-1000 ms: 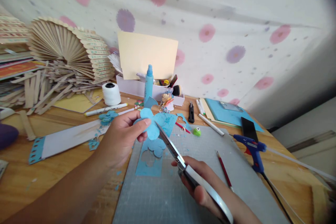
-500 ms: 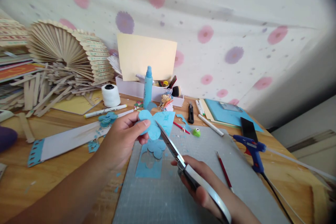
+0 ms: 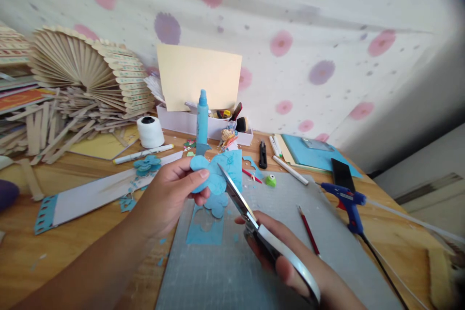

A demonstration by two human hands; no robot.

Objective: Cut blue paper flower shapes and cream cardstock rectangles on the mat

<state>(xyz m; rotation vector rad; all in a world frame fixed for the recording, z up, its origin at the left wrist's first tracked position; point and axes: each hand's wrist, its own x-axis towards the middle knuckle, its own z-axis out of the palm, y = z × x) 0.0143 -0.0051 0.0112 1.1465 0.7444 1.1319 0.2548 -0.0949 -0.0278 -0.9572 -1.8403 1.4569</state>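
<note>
My left hand (image 3: 174,191) pinches a piece of blue paper (image 3: 232,164) between thumb and fingers; its left part has rounded, petal-like edges and its right part is a straight-edged remnant. In my right hand (image 3: 279,252) is a pair of scissors (image 3: 250,218), gripped by the handles. The blades point up and left, with their tips at the blue paper beside the rounded edge. Below the paper, a cut-out blue paper flower (image 3: 217,207) lies over a blue sheet with a flower-shaped hole (image 3: 205,235) on the grey cutting mat (image 3: 254,278).
A blue glue bottle (image 3: 202,121) stands in front of a white box (image 3: 178,120). Thread spool (image 3: 150,134) and wooden sticks (image 3: 69,126) are at left. A red pencil (image 3: 308,230), a box cutter (image 3: 262,155) and a blue glue gun (image 3: 347,201) lie to the right.
The blue paper has turned slightly in my left hand, its straight-edged part now more upright. The scissors stay at its edge. The whole view has shifted a little.
</note>
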